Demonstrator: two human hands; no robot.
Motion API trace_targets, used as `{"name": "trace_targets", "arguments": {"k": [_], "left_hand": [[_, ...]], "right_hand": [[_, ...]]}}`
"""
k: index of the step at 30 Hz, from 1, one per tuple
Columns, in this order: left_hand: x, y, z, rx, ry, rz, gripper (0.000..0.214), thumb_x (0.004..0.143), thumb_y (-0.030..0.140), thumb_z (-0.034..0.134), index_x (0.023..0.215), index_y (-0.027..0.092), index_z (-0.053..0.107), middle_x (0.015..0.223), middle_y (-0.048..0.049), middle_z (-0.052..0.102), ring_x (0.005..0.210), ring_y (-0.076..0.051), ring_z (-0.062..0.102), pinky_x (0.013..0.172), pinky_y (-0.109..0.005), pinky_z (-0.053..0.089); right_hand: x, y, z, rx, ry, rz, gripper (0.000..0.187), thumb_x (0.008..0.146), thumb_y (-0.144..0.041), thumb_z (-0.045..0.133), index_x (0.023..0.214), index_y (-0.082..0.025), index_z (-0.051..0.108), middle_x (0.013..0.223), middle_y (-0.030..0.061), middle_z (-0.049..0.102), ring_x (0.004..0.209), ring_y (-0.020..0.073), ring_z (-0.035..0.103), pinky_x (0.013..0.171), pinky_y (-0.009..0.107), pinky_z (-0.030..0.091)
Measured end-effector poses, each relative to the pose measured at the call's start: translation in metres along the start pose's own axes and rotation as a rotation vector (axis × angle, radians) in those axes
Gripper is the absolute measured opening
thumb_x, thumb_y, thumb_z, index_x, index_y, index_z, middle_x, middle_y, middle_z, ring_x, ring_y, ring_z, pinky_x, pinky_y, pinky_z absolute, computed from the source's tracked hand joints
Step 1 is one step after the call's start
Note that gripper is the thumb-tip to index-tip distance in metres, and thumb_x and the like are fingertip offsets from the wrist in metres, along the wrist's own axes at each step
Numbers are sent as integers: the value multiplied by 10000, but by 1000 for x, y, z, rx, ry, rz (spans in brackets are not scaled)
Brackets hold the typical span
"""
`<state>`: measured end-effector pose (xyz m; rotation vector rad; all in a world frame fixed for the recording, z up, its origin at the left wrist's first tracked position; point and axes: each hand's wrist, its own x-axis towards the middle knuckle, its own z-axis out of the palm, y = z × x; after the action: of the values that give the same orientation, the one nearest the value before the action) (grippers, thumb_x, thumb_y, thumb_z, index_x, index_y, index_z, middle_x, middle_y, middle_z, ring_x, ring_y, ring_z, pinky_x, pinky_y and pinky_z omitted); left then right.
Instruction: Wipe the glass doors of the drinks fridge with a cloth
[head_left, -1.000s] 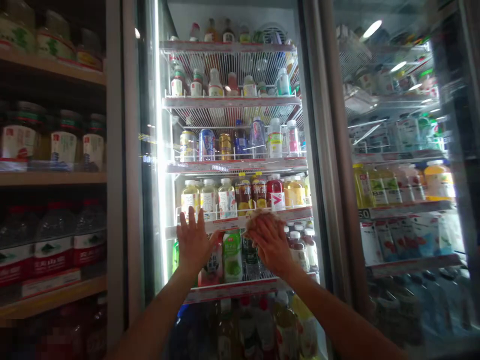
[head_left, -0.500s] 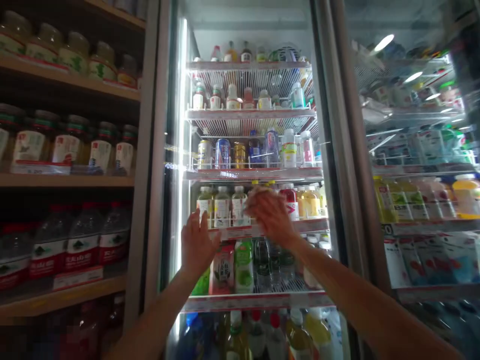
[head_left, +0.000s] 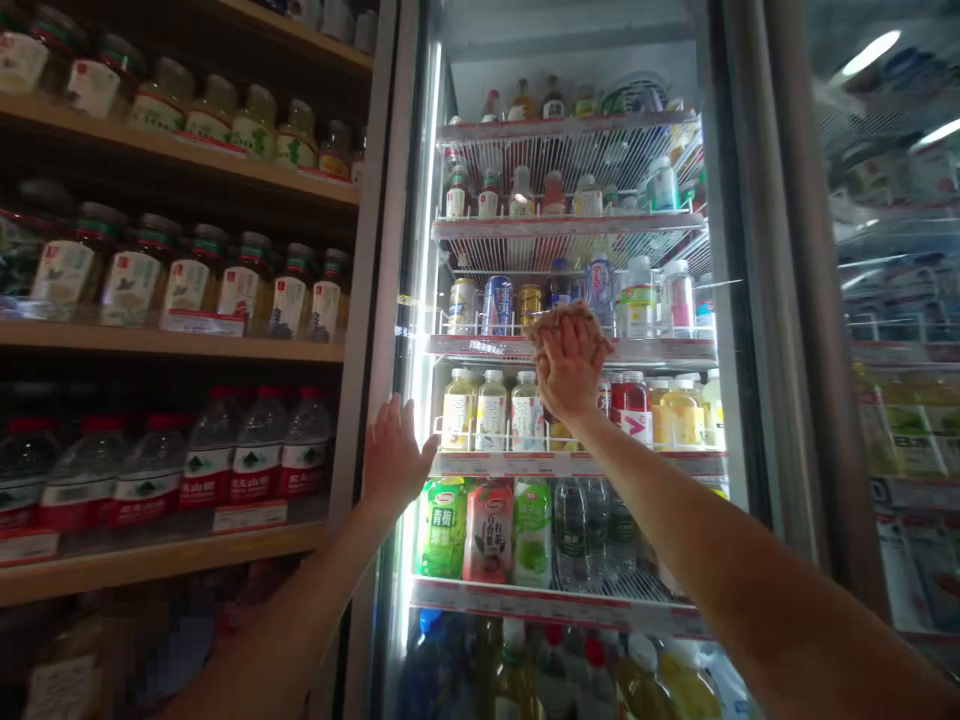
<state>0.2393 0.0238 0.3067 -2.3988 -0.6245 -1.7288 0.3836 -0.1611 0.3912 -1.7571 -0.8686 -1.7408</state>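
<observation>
My right hand [head_left: 573, 375] presses a crumpled brownish-pink cloth [head_left: 564, 322] against the glass door [head_left: 577, 55] of a lit drinks cooler. The fingers bend over the cloth, whose edges stick out above and on both sides. Behind it, parts of the can shelf and bottle shelf are hidden. My left hand [head_left: 392, 455] is open with fingers stretched upward, at the left side of the door by its metal frame [head_left: 386, 250]. It holds nothing and appears to rest on the door.
Behind the glass, wire shelves carry cans [head_left: 496, 305], juice bottles [head_left: 631, 405] and green and red drink cartons [head_left: 489, 530]. Wooden shelves [head_left: 300, 345] on the left bear jars and red-capped water bottles [head_left: 259, 440]. Another glass-fronted cooler [head_left: 900, 400] stands at the right.
My right hand and the cloth have moved up the glass, from the juice bottles' level to the can shelf. The view has turned left; my left hand stays open near the door's left side.
</observation>
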Motion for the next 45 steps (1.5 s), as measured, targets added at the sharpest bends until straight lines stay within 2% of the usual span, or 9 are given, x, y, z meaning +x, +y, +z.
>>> {"name": "trace_targets", "arguments": {"k": [5, 7, 11, 18, 24, 29, 34, 40, 45], "left_hand": [[-3, -25, -1, 1, 21, -11, 570, 848, 385, 409, 1319, 65, 379, 1437, -217, 313, 1334, -329, 288, 1042, -490, 304], [-6, -36, -4, 12, 34, -5, 569, 845, 383, 412, 1317, 67, 380, 1429, -220, 324, 1324, -332, 305, 1036, -490, 311], [-7, -52, -13, 30, 57, 7, 552, 839, 364, 418, 1326, 108, 373, 1441, -192, 315, 1331, -324, 292, 1034, -497, 311], [-16, -68, -18, -29, 114, -1, 560, 859, 383, 366, 1326, 73, 369, 1435, -213, 314, 1336, -322, 278, 1056, -487, 286], [-17, -64, -22, -19, 102, -35, 569, 855, 391, 375, 1324, 70, 371, 1437, -212, 308, 1332, -329, 280, 1052, -490, 288], [-22, -42, -19, -24, 48, 11, 557, 854, 373, 384, 1312, 56, 383, 1423, -228, 320, 1327, -329, 292, 1048, -483, 290], [-30, -12, -2, -80, 5, 66, 551, 859, 384, 383, 1329, 97, 363, 1455, -204, 277, 1355, -312, 244, 1051, -491, 283], [-47, 39, 24, -142, -56, 150, 547, 865, 410, 388, 1329, 120, 389, 1467, -180, 272, 1368, -313, 216, 1069, -501, 249], [-62, 82, 36, -172, -32, 239, 519, 857, 399, 427, 1315, 157, 426, 1474, -141, 278, 1382, -302, 179, 1089, -492, 210]], "right_hand": [[-24, -68, 27, 159, -266, -741, 342, 846, -245, 475, 1179, -291, 538, 1389, 0, 419, 1331, 246, 260, 1100, 548, 103], [-21, -88, 33, 164, -289, -751, 327, 865, -253, 457, 1180, -282, 536, 1391, 4, 422, 1331, 240, 264, 1107, 531, 100], [-5, -105, 39, 131, -192, -353, 357, 880, -229, 427, 1227, -225, 510, 1448, 76, 338, 1355, 302, 206, 1080, 599, 60], [-70, -119, 42, 323, -386, -986, 303, 863, -195, 442, 1115, -270, 592, 1329, 6, 499, 1310, 200, 311, 1114, 527, 83], [-46, -109, 33, 168, -277, -466, 363, 848, -206, 467, 1200, -248, 550, 1419, 64, 389, 1345, 296, 238, 1079, 603, 66], [-83, -71, 16, 250, -361, -830, 388, 816, -208, 512, 1192, -302, 545, 1367, -8, 459, 1337, 204, 266, 1125, 515, 42], [-90, 7, -18, 0, -202, -275, 429, 838, -233, 486, 1265, -276, 492, 1462, 58, 323, 1372, 259, 190, 1084, 581, 57], [-150, 68, -64, 33, -412, -617, 462, 809, -194, 481, 1252, -322, 505, 1409, 13, 416, 1350, 222, 257, 1105, 529, 83], [-140, 103, -75, -161, -153, -88, 393, 867, -246, 423, 1245, -257, 530, 1452, 84, 338, 1359, 279, 230, 1065, 575, 150]]}}
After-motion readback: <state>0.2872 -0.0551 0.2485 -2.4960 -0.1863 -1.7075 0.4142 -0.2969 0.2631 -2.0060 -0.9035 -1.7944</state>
